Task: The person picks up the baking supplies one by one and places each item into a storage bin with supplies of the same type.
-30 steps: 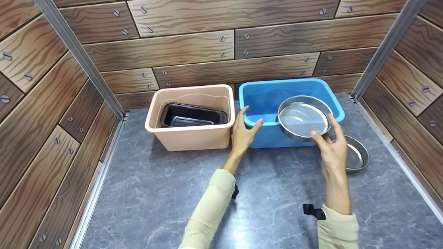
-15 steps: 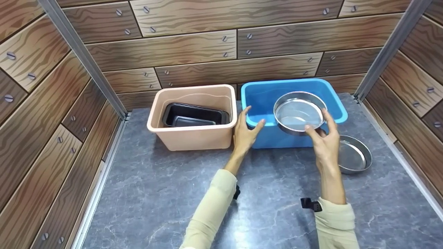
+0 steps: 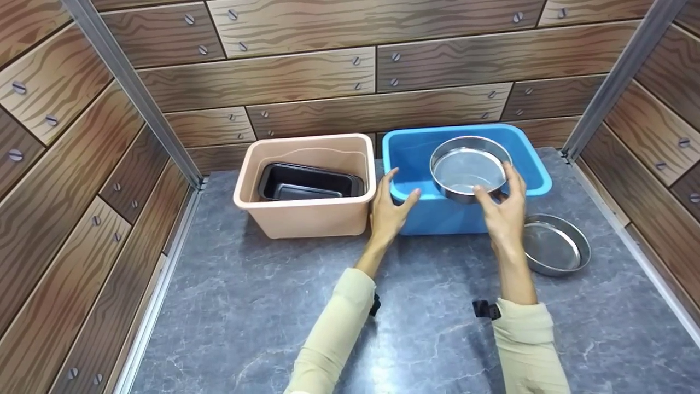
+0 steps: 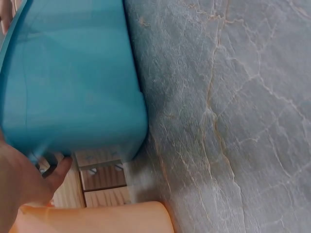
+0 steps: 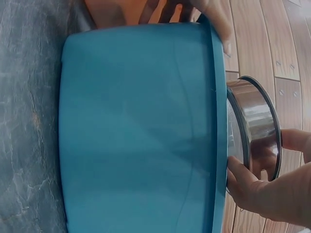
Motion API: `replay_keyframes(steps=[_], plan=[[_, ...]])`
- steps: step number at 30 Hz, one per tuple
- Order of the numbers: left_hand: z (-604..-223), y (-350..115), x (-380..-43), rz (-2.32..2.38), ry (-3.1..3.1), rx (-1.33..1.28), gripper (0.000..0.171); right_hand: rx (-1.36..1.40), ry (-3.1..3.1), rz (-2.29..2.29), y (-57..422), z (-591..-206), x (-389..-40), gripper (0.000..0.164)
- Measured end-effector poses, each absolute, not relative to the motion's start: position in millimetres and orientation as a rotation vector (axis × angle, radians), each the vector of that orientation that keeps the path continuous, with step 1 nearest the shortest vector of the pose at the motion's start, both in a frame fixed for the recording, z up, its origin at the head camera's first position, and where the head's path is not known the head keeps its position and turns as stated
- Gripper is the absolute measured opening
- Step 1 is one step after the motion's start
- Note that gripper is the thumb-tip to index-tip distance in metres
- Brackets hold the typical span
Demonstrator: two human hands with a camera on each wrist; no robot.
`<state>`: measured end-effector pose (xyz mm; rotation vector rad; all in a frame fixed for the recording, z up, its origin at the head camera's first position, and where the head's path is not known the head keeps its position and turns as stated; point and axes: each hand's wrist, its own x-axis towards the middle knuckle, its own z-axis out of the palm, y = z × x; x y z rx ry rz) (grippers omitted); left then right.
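Note:
My right hand (image 3: 504, 205) pinches the edge of a round metal sieve (image 3: 469, 164) between thumb and fingers. It is held over the right part of the blue bin (image 3: 443, 216), slightly tilted, its front edge over the bin's front rim. My left hand (image 3: 389, 213) holds the blue bin's front left corner. Its thumb and index finger reach over the rim, while other fingers (image 4: 57, 174) lie against the outside wall. On the table right of the bin lies a second round metal pan or sieve (image 3: 555, 246); its left edge is partly hidden behind my right hand.
Left of the blue bin stands a peach bin (image 3: 306, 221) with a black loaf pan (image 3: 309, 183) in it. A narrow gap separates the bins. Wood-patterned walls (image 3: 306, 65) rise behind and on both sides of the grey marbled table (image 3: 262, 306).
My right hand has carried the sieve left and away from me, further over the blue bin. More of the second round piece shows. My left hand stays at the bin's corner.

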<state>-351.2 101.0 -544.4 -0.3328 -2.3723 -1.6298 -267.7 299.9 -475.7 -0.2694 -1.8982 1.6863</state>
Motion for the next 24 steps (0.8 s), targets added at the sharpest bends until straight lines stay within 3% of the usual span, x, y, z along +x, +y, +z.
replay_keyframes(steps=[24], plan=[[-544, 101, -351, -1.648, -2.378, -0.336, 0.076, -0.306, -2.141, 1.475, 306, -462, -289, 0.08]])
